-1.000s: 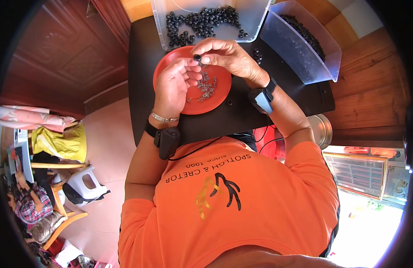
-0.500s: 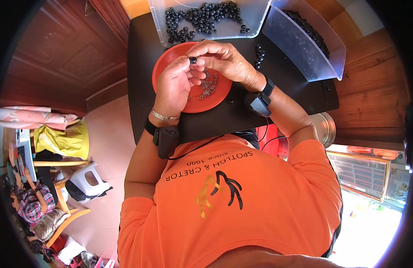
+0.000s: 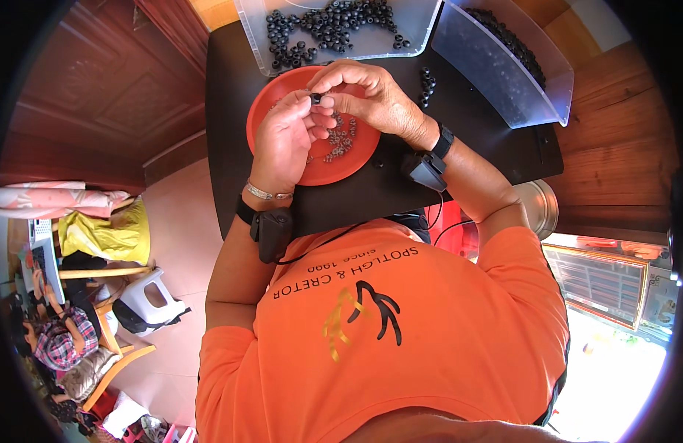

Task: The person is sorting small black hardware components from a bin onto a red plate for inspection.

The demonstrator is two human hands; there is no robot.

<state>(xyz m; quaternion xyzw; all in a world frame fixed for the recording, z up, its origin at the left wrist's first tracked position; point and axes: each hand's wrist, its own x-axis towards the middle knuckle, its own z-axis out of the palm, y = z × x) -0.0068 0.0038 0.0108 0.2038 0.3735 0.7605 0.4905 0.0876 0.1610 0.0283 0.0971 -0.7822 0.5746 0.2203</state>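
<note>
Both hands have shifted slightly toward 7 o'clock over the orange plate (image 3: 326,176) since a second ago, and the black bead (image 3: 316,98) has moved with them. That bead is now held over the plate, toward 12 o'clock from its middle. The right hand (image 3: 382,105), coming from between 3 and 4 o'clock, pinches it, thumb at the bead's 3 o'clock side. The left hand (image 3: 284,140), coming from 7 o'clock, has its palm up and fingers curled; its fingertips meet the bead, but I cannot tell whether they grip it. Small greyish pieces (image 3: 337,140) lie on the plate. From the plate, a clear box (image 3: 360,53) with many beads (image 3: 334,26) stands at 12 o'clock, and a second box (image 3: 496,81) between 2 and 3 o'clock. Nearer that way, a short row of beads (image 3: 428,81) lies on the black table (image 3: 319,205); a single bead (image 3: 379,164) lies at 4 o'clock, just beside the plate.
</note>
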